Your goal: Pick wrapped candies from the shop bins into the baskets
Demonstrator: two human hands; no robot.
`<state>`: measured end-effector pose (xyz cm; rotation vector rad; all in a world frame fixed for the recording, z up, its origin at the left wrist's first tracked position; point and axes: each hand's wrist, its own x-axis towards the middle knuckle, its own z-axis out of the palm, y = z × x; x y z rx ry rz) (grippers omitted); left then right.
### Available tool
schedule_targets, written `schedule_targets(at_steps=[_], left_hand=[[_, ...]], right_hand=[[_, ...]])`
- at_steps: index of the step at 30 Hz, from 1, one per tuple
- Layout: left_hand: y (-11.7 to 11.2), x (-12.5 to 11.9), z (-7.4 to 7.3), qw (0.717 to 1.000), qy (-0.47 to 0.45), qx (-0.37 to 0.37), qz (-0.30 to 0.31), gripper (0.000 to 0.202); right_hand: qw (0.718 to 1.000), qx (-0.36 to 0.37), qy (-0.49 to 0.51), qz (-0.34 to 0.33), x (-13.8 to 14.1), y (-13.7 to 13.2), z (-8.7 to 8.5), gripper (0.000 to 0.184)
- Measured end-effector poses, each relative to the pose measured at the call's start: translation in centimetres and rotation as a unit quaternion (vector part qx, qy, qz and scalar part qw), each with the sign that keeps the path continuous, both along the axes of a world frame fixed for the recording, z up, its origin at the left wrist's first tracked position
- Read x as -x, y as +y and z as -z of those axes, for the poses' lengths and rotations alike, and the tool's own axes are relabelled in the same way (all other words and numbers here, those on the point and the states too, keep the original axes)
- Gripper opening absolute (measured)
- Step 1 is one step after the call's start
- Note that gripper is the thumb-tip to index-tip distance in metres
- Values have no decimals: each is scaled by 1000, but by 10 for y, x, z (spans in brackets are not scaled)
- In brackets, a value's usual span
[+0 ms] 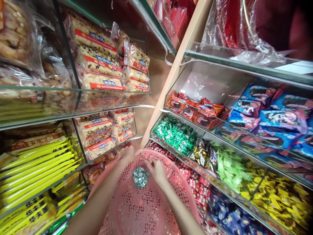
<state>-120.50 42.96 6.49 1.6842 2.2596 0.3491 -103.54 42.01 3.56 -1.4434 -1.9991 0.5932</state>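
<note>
A pink perforated plastic basket (181, 182) is in front of me, tilted so that I look down into it. At its far left rim is my left hand (126, 154), fingers closed around the edge. Inside the basket lies a small cluster of green-and-white wrapped candies (140, 177). Just right of and above that cluster, my right hand (156, 169) is over the basket with its fingers curled in; whether anything is inside them is hidden. Similar green wrapped candies (174, 133) fill a clear shelf bin behind the basket to the right.
Glass shelves (220, 65) flank both sides, split by a wooden post (168, 81). On the left are packaged pastry bars (101, 63) and yellow packets (39, 166). The right side holds blue snack packs (281, 120), light-green candies (230, 164) and yellow candies (281, 199).
</note>
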Motion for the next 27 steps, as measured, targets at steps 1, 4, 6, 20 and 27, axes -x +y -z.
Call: schedule_targets(at_steps=[1,4,6,20,27], left_hand=[[1,0,0,1000,0,2,-1,69],[2,1,1,1000,-5,2,4,68],[2,1,1,1000,-10,4,7,68],[-1,1,-3,1000,-10,-4,4,71],[2,2,2,1000,-10,-12,7,69]], right_hand=[[999,-35,-5,-14,-2,-2,-16,34],[990,-132,-30,-51,-17,-5,-69,27],[975,-199,-80,-49,-34,0,-100,21],[851,-251,-452,95,-76,35,-124,23],[842,-323,-411,131,-80,36,-126,22]])
